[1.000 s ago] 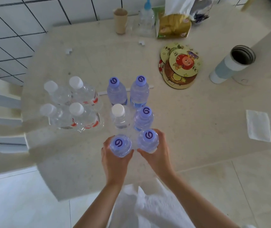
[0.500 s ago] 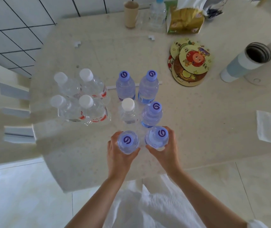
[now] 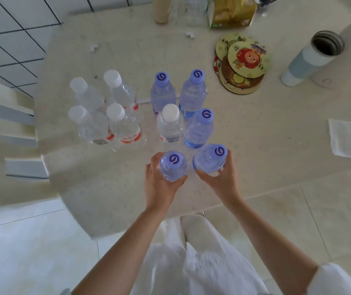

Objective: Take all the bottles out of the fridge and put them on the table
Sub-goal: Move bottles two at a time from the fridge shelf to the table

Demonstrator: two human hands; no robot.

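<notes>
Clear plastic throughout: four white-capped bottles [image 3: 106, 116] standing upright in a square cluster well to the left of the left hand [image 3: 159, 184] and further out on the table [image 3: 255, 145]. Directly beyond the two hands, four more in a close group: two purple-capped bottles [image 3: 176, 92] at the far side, then a white-capped bottle [image 3: 170, 124] and a purple-capped bottle [image 3: 200, 128] side by side just ahead of the knuckles.

Left hand wrapped around the body of a purple-capped bottle [image 3: 173, 166], fingers curled behind it, bottle upright. Contact of its base with the table not confirmable from above. Right hand [image 3: 219, 177] likewise closed around a second purple-capped bottle [image 3: 209, 160], cap leaning slightly away towards the upper right. The two held bottles close together, just short of the standing row.

Step judged: setting down the pair at the near edge of the group. Recommended: right the leaning bottle before release; lower both until bases sit flat; keep clear of the row just beyond to avoid toppling; open fingers outward, away from neighbours, then withdraw straight back.

Well to the right of the right hand: stacked round coasters [image 3: 242, 64], an open grey tumbler [image 3: 310, 58], a white napkin [image 3: 344, 137]. No obstruction to placement. Fridge out of view; remaining count not determinable.
</notes>
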